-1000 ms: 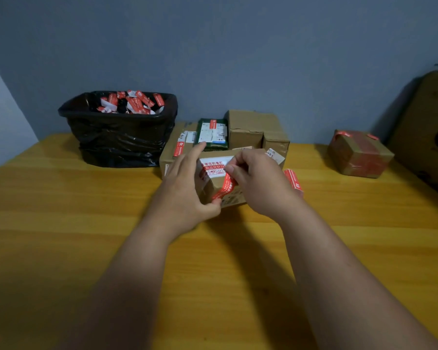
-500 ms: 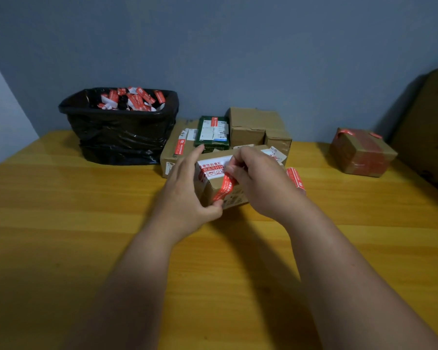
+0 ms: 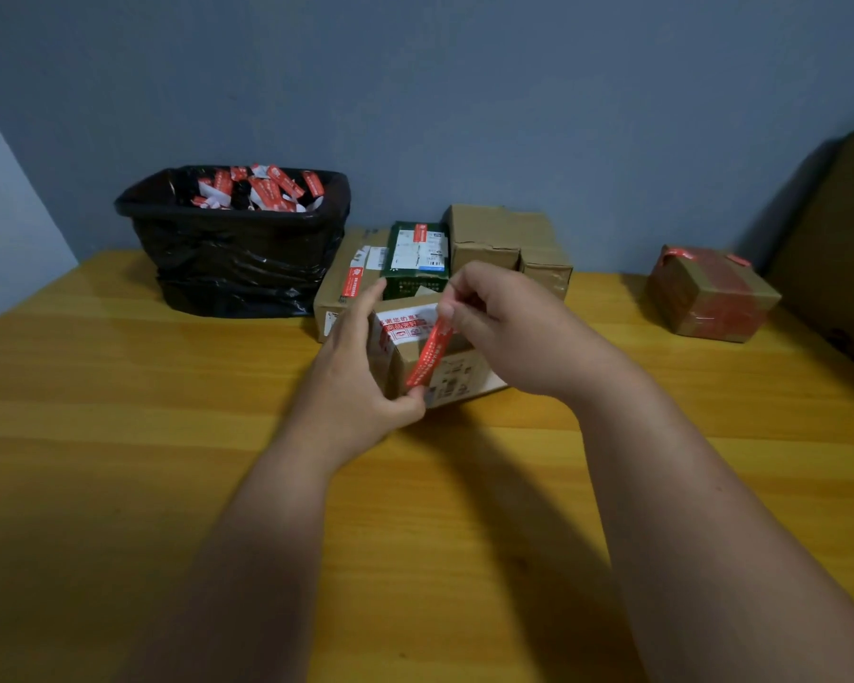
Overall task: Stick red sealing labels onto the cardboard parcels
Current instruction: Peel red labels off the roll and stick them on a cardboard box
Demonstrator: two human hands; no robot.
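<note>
Label going on parcel, mid-counter.
L hand (image 3: 361,382) gripped small cardboard parcel (image 3: 444,367), thumb pinning red label (image 3: 430,354) low end; R hand (image 3: 509,327) pinched its top end. Other parcels (image 3: 504,239) sat nr counter's (image 3: 119,436) back edge.

Stacked boxes (image 3: 499,234) and bin (image 3: 237,258) block behind.

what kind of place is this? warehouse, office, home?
Probably a small makeshift packing station, not a warehouse: a plain wooden table against a bare wall, a few cardboard parcels stacked at the back, and a bag-lined bin full of red-and-white label scraps.
</note>
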